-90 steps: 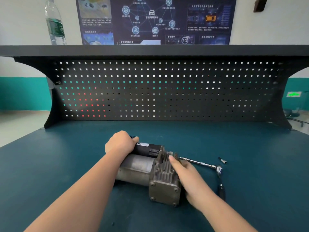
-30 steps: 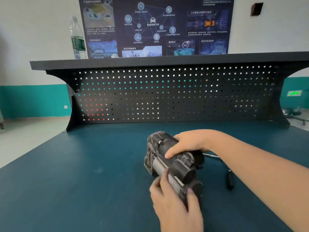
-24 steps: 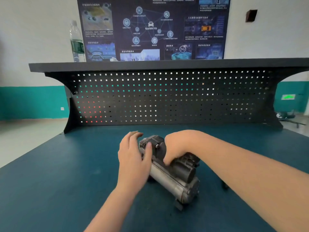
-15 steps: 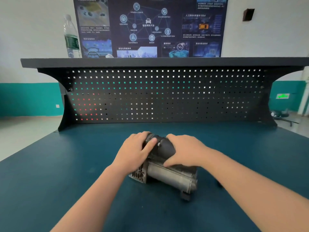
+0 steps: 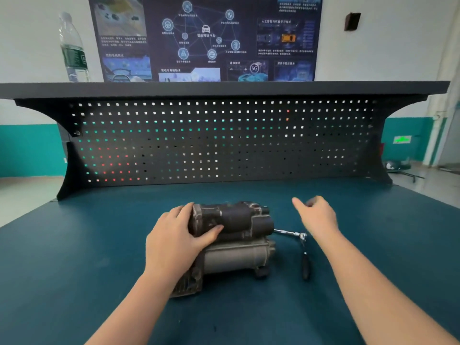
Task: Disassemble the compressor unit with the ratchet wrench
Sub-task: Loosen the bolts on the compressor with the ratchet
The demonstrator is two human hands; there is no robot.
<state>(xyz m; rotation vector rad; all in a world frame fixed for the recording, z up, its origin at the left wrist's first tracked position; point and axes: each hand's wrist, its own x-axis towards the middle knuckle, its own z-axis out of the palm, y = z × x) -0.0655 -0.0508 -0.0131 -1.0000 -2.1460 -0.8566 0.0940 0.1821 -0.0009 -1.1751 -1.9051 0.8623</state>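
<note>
Grey-and-black metal compressor unit [image 5: 234,242] lies on its side mid teal desk [image 5: 74,257]. Left hand [image 5: 178,239] wraps its grip round the finned end, prob. to steady it. Right hand [image 5: 317,216] hovers loose, holding nothing, w/ the chrome ratchet wrench [image 5: 302,247] just below, beside the unit.

We see the compressor unit [image 5: 234,242] under our left fingers [image 5: 181,214] as worn metal: a dull grey cylinder below, darker scuffed castings above. Just right of it the ratchet wrench [image 5: 300,241] shows bright polished steel with a matt black grip. The counter [image 5: 74,257] looks like matt teal matting. Beyond our fingers, the pegboard [image 5: 224,143] is matt black metal; the bottle [image 5: 73,51] is clear plastic.
</note>
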